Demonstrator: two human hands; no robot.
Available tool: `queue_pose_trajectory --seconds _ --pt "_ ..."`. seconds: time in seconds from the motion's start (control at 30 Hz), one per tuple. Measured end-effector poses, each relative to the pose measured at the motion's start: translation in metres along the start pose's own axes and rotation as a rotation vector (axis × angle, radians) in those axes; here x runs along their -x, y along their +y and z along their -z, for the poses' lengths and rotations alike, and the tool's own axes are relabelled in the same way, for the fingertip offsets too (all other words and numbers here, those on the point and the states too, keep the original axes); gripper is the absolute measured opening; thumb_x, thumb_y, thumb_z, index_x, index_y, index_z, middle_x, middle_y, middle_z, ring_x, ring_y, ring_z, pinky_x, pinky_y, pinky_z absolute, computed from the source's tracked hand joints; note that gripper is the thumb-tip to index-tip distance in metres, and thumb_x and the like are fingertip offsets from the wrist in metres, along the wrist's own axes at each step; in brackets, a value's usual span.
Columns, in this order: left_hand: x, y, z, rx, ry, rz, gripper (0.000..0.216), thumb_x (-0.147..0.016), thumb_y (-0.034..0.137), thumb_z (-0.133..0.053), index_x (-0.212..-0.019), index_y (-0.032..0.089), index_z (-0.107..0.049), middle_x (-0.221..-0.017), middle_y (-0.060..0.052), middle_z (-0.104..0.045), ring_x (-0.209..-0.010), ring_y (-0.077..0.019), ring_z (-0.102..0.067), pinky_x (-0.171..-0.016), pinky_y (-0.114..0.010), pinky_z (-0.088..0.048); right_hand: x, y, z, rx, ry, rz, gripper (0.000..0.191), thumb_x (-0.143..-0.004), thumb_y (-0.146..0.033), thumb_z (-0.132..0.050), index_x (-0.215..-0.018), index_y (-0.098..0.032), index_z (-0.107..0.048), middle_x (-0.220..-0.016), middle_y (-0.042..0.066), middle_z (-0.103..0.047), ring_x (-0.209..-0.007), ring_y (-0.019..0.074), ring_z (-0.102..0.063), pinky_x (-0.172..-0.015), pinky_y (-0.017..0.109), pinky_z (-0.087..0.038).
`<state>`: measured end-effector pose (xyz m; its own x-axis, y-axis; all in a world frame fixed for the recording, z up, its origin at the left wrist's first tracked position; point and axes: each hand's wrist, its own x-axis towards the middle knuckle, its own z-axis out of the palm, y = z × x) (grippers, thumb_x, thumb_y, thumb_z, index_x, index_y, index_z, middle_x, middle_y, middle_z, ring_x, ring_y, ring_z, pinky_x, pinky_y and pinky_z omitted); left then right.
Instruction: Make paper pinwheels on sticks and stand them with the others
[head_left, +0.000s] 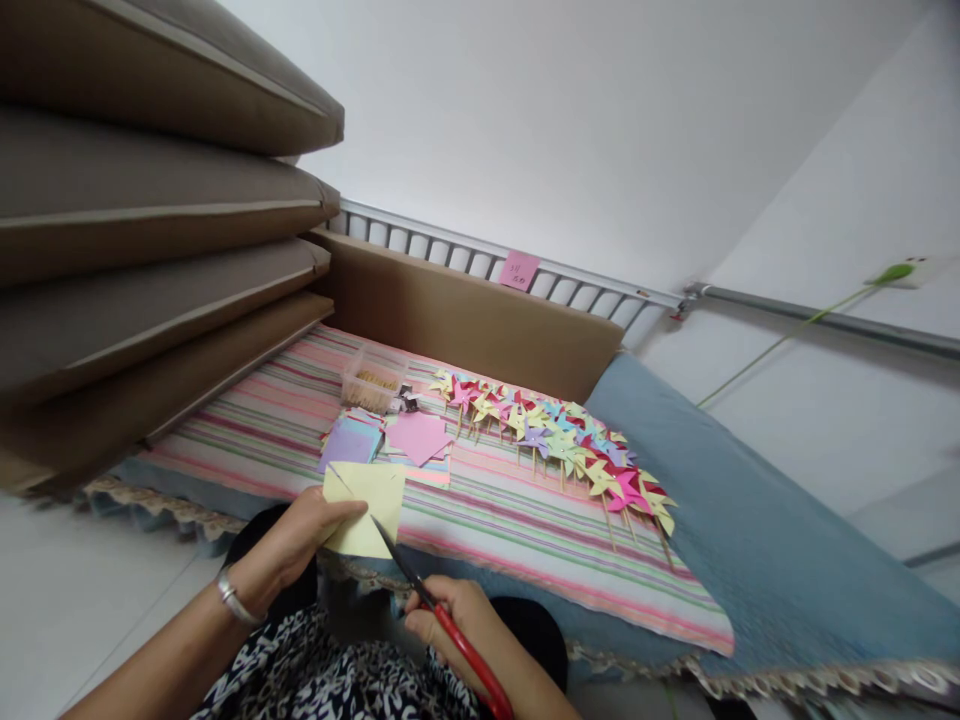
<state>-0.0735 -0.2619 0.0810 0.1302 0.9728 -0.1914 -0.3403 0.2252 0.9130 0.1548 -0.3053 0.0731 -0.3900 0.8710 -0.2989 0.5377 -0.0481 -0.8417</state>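
Observation:
My left hand (311, 525) pinches a square sheet of pale yellow paper (382, 485) by its left side, thumb on top. A diagonal cut runs in from the sheet's upper left corner. My right hand (457, 615) is closed around red-handled scissors (472, 655). Their dark blades point up and left, with the tip at the yellow paper near its middle. Just beyond the sheet lie a stack of coloured paper squares (352, 440) and some pink squares (420, 437). Rows of finished paper pinwheels (562, 445) on sticks lie to the right.
A clear plastic box (375, 378) of thin sticks stands behind the paper stacks, with small dark clips (408, 398) beside it. Striped cloth (510, 510) covers the surface. Large brown cushions (165, 190) are piled at left. A pink note (519, 270) hangs on the rail.

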Motion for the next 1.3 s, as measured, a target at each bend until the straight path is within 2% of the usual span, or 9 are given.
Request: queue_pose_trajectory --seconds 0.4,0.53,0.63,0.77,0.83,0.93,1.03,1.17,1.3 --pt "-0.003 0.0 -0.002 -0.032 0.009 0.03 0.048 -0.062 0.026 -0.074 -0.106 0.007 -0.066 -0.095 -0.016 -0.074 -0.077 -0.0285 -0.069 -0.07 -0.036 -0.052 0.001 -0.004 0.002 0.008 0.003 -0.014 0.019 -0.073 -0.035 -0.061 -0.078 -0.018 -0.065 -0.05 -0.005 -0.047 -0.041 0.0092 -0.042 -0.042 0.02 -0.031" --pt "-0.006 -0.001 -0.002 -0.056 0.053 0.034 0.049 -0.06 0.028 -0.076 -0.103 0.007 -0.067 -0.094 -0.017 -0.074 -0.073 -0.0285 -0.069 -0.067 -0.035 -0.052 0.006 -0.007 0.008 0.094 0.032 0.105 0.012 -0.07 -0.023 -0.061 -0.08 -0.018 -0.066 -0.054 -0.005 -0.048 -0.048 0.0087 -0.042 -0.047 0.019 -0.032" --pt "-0.009 -0.001 0.001 -0.046 0.086 0.025 0.047 -0.06 0.028 -0.076 -0.101 0.006 -0.068 -0.092 -0.016 -0.074 -0.071 -0.0276 -0.069 -0.065 -0.034 -0.052 0.012 -0.003 0.015 0.138 -0.05 0.109 0.026 -0.073 -0.015 -0.05 -0.095 -0.021 -0.064 -0.053 -0.006 -0.052 -0.045 0.01 -0.046 -0.047 0.019 -0.034" --pt "-0.016 -0.001 0.011 0.016 0.178 0.023 0.043 -0.057 0.024 -0.078 -0.095 0.006 -0.068 -0.086 -0.015 -0.075 -0.067 -0.0254 -0.069 -0.061 -0.031 -0.053 0.008 0.02 0.03 0.262 -0.112 0.192 0.031 -0.075 -0.013 -0.045 -0.097 -0.023 -0.065 -0.081 0.0 -0.07 -0.072 0.0166 -0.062 -0.066 0.023 -0.044" --pt "-0.02 -0.003 0.017 0.056 0.242 0.034 0.038 -0.058 0.019 -0.078 -0.092 0.006 -0.068 -0.082 -0.014 -0.075 -0.064 -0.024 -0.068 -0.058 -0.03 -0.053 -0.002 0.041 0.043 0.358 -0.033 0.2 0.035 -0.072 -0.013 -0.049 -0.1 -0.023 -0.065 -0.094 0.001 -0.071 -0.084 0.0187 -0.062 -0.075 0.024 -0.044" --pt "-0.028 -0.012 0.023 0.13 0.268 0.068 0.032 -0.063 0.013 -0.073 -0.093 0.007 -0.066 -0.079 -0.013 -0.075 -0.063 -0.0234 -0.069 -0.059 -0.03 -0.055 -0.023 0.08 0.067 0.554 0.252 0.009 0.044 -0.069 -0.018 -0.057 -0.112 -0.023 -0.062 -0.102 0.003 -0.07 -0.089 0.02 -0.063 -0.078 0.025 -0.044" --pt "-0.035 -0.021 0.025 0.197 0.235 0.103 0.031 -0.068 0.009 -0.068 -0.098 0.006 -0.063 -0.08 -0.015 -0.075 -0.066 -0.0248 -0.07 -0.063 -0.033 -0.057 -0.045 0.115 0.094 0.622 0.415 -0.112 0.043 -0.076 -0.023 -0.053 -0.118 -0.018 -0.059 -0.107 0.012 -0.067 -0.098 0.0252 -0.062 -0.081 0.03 -0.044" --pt "-0.045 -0.024 0.02 0.299 0.246 0.13 0.028 -0.073 0.007 -0.063 -0.101 0.004 -0.062 -0.082 -0.016 -0.075 -0.068 -0.0247 -0.071 -0.065 -0.032 -0.058 -0.071 0.143 0.124 0.652 0.541 -0.143 0.047 -0.078 -0.024 -0.051 -0.124 -0.014 -0.054 -0.11 0.018 -0.063 -0.104 0.0297 -0.058 -0.086 0.036 -0.041" --pt "-0.051 -0.017 0.008 0.372 0.235 0.14 0.03 -0.076 0.006 -0.059 -0.106 0.003 -0.059 -0.085 -0.017 -0.075 -0.073 -0.0257 -0.071 -0.069 -0.034 -0.058 -0.093 0.157 0.147 0.587 0.576 -0.082 0.049 -0.075 -0.018 -0.053 -0.124 -0.013 -0.055 -0.114 0.017 -0.061 -0.111 0.0308 -0.052 -0.096 0.041 -0.034"
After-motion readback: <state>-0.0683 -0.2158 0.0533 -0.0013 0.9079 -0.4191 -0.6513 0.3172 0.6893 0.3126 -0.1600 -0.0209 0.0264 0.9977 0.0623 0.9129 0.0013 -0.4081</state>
